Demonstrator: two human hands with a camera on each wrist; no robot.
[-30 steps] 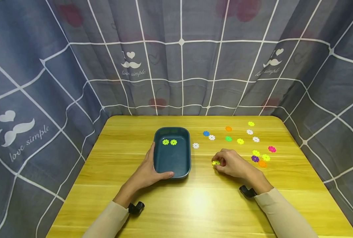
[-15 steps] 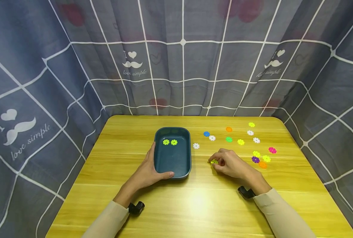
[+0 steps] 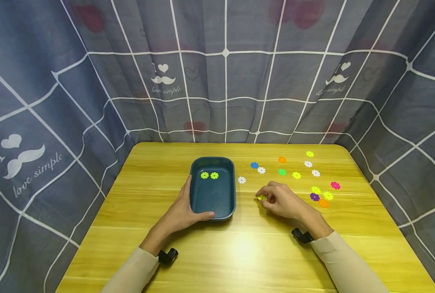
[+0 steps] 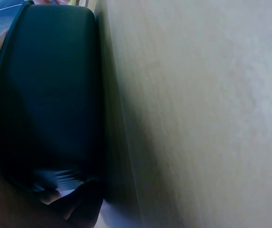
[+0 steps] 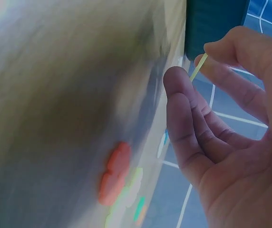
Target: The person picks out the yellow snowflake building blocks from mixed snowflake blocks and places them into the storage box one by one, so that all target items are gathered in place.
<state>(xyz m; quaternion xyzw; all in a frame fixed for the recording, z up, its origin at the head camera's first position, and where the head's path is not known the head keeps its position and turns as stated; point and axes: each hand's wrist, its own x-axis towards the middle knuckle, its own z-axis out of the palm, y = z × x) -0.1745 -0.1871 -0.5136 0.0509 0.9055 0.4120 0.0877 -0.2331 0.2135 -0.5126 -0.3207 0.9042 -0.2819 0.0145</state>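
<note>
My left hand (image 3: 181,211) grips a dark blue-green rectangular tray (image 3: 214,199) by its left side and near end, thumb over the near rim. Two yellow-green flower-shaped plastic discs (image 3: 204,175) lie inside, side by side toward the far end. The tray's outer wall (image 4: 50,85) fills much of the left wrist view. To the right of the tray, my right hand (image 3: 281,199) pinches another yellow-green flower-shaped disc (image 3: 262,197) between thumb and index finger. Seen edge-on in the right wrist view, that disc (image 5: 199,65) shows as a thin strip, the other fingers bent below it.
Loose flower-shaped discs lie across the right of the wooden table (image 3: 159,162): a white disc (image 3: 241,180) near the tray, a blue disc (image 3: 254,165), a green disc (image 3: 282,172), a purple disc (image 3: 314,197), a pink disc (image 3: 335,185) and several more. Grey checked curtains (image 3: 203,73) surround the table.
My right hand has shifted a little left toward the tray with the yellow-green disc in its fingers. The left hand and the tray keep their place.
</note>
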